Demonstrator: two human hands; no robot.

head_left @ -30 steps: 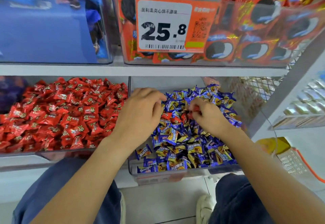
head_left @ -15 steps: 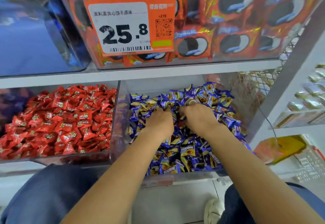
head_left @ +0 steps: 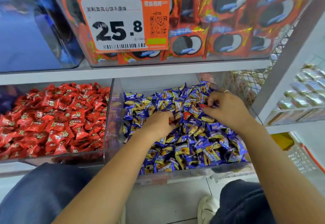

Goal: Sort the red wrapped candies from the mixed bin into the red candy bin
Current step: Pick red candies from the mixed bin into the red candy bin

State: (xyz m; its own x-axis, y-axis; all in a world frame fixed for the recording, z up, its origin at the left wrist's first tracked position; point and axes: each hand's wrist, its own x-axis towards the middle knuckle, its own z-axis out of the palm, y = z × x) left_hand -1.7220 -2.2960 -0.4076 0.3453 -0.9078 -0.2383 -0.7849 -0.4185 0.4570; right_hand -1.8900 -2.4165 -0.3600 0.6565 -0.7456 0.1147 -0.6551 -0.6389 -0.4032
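Both hands in the mixed bin point(head_left: 112, 118), right of the red bin point(head_left: 52, 155). Right hand point(head_left: 226, 109) at far right of the blue pile, fingers curled, pinching a red candy point(head_left: 204, 106). Left hand point(head_left: 158, 123) mid-pile, fingers curled into the wrappers; red shows at its fingertips, grip unclear. Another red candy point(head_left: 186, 115) lies between the hands.

"25.8" and "270" on the orange price tag point(head_left: 123, 22) fronting the upper biscuit bin point(head_left: 228, 55)
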